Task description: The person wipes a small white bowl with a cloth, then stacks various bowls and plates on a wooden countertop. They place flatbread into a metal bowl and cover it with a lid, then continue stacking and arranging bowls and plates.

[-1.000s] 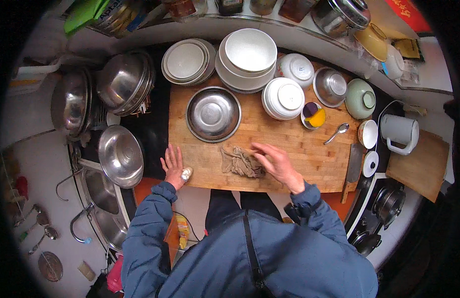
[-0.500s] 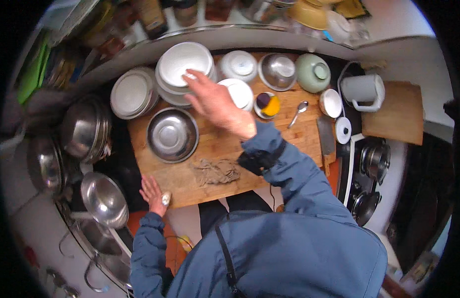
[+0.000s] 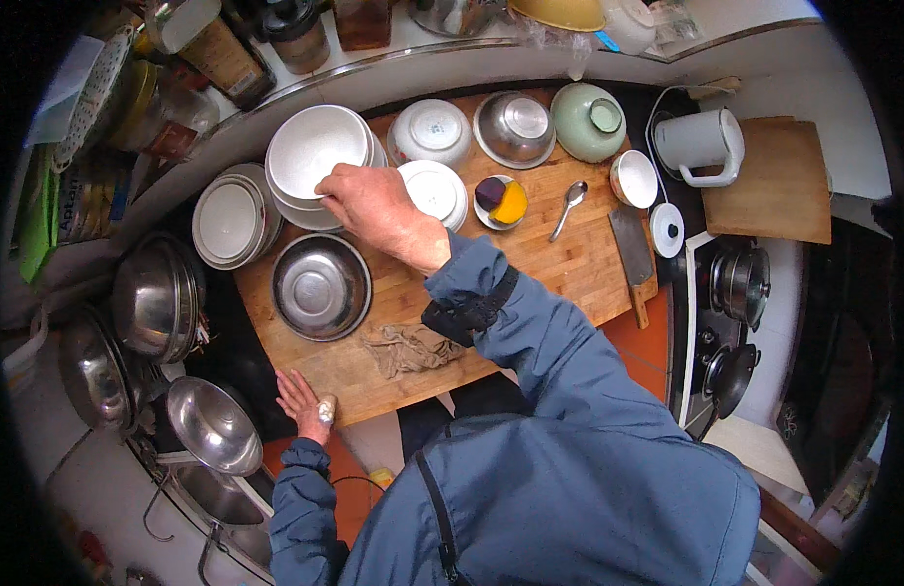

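Nearest of all, just on the near side of the steel bowl [image 3: 321, 288], the left hand [image 3: 300, 402] is laid at the edge of the wooden counter [image 3: 588, 259], its fingers stretched long and slightly parted, clasped around nothing, its thumb covered by something pale [image 3: 326, 409] that cannot be made out. Then, near and to the right of the steel bowl, a crumpled brown cloth [image 3: 413, 349] is bunched in folds. Well off to the right of the steel bowl a cleaver [image 3: 630, 249] is laid on the counter; between the two, a little farther back, a spoon [image 3: 569, 210] is set down, and a small dish [image 3: 495, 225] is filled with a purple piece [image 3: 490, 192] and a yellow piece [image 3: 509, 203]. To the left of the steel bowl and slightly beyond it, pale dishes [image 3: 227, 223] are piled. And here's the action, just beyond the steel bowl: by the right hand [image 3: 378, 207] the rim of a white bowl [image 3: 310, 151] is reached, fingers curled in and nearly closed; whether the rim is firmly pinched cannot be told. That white bowl is nested mouth up on a stack. Farthest back, right of the steel bowl, an upturned metal bowl [image 3: 515, 127] and a green bowl [image 3: 588, 122] are ranged side by side.
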`<state>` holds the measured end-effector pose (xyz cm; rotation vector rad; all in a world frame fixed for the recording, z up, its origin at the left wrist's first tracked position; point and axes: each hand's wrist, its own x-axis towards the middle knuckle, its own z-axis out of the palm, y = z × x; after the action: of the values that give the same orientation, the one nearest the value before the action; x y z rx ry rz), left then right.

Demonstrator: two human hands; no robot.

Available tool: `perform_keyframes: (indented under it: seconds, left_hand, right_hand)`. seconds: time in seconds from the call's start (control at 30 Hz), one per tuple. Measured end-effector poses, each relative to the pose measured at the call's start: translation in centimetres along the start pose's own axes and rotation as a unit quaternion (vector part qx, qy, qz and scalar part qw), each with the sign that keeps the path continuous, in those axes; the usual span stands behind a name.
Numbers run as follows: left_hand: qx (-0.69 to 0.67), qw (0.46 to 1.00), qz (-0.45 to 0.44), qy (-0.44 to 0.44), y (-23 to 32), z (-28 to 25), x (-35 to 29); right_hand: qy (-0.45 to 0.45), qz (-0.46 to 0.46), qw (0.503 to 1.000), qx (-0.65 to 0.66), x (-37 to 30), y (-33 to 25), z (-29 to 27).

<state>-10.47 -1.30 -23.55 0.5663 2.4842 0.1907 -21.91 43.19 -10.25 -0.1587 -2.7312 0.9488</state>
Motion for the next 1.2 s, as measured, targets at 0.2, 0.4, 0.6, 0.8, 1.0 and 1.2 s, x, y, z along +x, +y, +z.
perform_keyframes:
  seconds: [0.2,0.4,0.6,0.8,1.0,1.2]
  left_hand:
    - [0.01,1.0,-0.011,-0.006,-0.2,0.3,0.0]
    - [0.011,1.0,-0.015,-0.011,0.2,0.1,-0.1]
    - [-0.007,1.0,0.002,0.0,0.2,0.0,-0.4]
    - [-0.005,1.0,-0.017,-0.023,-0.1,0.3,0.1]
    - [-0.301,0.95,0.042,-0.077,3.8,-7.3,-1.4]
    - [-0.711,0.671,-0.023,-0.211,13.0,-12.6,-4.3]
  right_hand:
    - [0.026,-0.014,0.999,0.012,0.0,0.4,0.2]
    - [0.084,-0.037,0.992,0.089,-0.1,0.3,-0.2]
    - [0.079,-0.114,0.98,0.14,-1.2,-1.5,-2.8]
    - [-0.151,0.089,0.821,0.544,-7.0,-5.1,-5.0]
    - [-0.369,0.249,0.689,0.571,-14.0,-4.2,-4.5]
    - [-0.387,0.292,0.593,0.643,-19.1,-2.4,-2.6]
